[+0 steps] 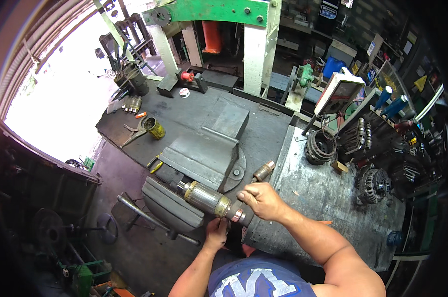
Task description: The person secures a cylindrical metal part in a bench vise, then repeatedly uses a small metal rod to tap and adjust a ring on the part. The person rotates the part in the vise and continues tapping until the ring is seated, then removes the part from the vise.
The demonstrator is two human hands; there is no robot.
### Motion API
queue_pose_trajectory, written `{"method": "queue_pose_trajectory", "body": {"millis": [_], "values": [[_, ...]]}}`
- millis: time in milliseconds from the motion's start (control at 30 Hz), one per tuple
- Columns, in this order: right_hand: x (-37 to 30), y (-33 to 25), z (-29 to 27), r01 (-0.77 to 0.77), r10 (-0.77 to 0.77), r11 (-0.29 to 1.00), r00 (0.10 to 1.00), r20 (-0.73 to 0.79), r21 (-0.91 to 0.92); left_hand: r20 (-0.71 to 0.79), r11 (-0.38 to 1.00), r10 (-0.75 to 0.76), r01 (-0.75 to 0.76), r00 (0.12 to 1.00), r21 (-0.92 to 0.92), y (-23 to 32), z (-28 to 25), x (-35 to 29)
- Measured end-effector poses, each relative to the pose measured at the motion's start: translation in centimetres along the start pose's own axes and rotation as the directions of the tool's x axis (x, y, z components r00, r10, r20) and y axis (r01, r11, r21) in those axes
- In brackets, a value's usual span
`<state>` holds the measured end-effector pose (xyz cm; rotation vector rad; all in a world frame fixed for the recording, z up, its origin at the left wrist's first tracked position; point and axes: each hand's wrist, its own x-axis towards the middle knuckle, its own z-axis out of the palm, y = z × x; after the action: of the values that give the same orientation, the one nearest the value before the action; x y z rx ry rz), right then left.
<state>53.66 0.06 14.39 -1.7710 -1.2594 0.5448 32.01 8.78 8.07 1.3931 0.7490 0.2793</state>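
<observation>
Right hand [262, 200] closed around the commutator end of a motor armature [206, 198], fingers wrapped over the shaft, thumb side toward 9 o'clock. Left hand [216, 232] sits just below at 6 o'clock of the armature, fingers curled up against its underside near the copper ring; how tight it grips, cannot tell, partly hidden by the right hand. Armature lies tilted, shaft end pointing to 10 o'clock, resting across the jaw gap of a large grey bench vise [204, 153]. Vise handle bar [145, 215] sticks out at 8 o'clock of the hands.

A small brass-coloured cylinder part [263, 171] lies just at 12 o'clock of the right hand, at the edge of the metal desk [323, 198]. On the desk at 2 o'clock: a stator coil ring [320, 147], an alternator housing [375, 184] at 3 o'clock. Far at 10 o'clock: a yellow tin [155, 127], pliers [132, 131] beside it. Green press frame [219, 11] at 12 o'clock, well apart.
</observation>
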Motion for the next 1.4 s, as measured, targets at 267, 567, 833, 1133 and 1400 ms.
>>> {"method": "queue_pose_trajectory", "body": {"millis": [267, 567, 833, 1133, 1400], "values": [[-2.0, 3.2, 3.1, -0.289, 0.320, 0.903, 0.946, -0.048, 0.318, 0.073, 0.990, 0.074, -0.082, 0.995, 0.115, 3.3, -0.2, -2.1], [-2.7, 2.7, 5.1, -0.330, 0.390, 0.857, 0.918, -0.079, 0.397, 0.056, 0.994, 0.037, -0.043, 0.998, 0.102, 5.3, -0.5, -3.7], [-1.4, 2.1, 2.7, -0.258, 0.285, 0.925, 0.957, -0.059, 0.278, 0.045, 0.985, -0.107, 0.100, 0.993, 0.139, 3.4, -1.3, -3.0], [-0.2, 1.3, 2.2, -0.045, 0.056, 0.991, 0.995, -0.085, 0.128, 0.037, 0.992, -0.083, 0.080, 0.996, 0.098, 1.7, -1.4, -1.5], [0.3, -2.6, -1.2, 0.071, -0.077, 0.981, 0.997, -0.029, -0.182, -0.019, 0.995, 0.066, -0.065, 0.998, 0.075, -1.0, -0.8, 1.3]]}}
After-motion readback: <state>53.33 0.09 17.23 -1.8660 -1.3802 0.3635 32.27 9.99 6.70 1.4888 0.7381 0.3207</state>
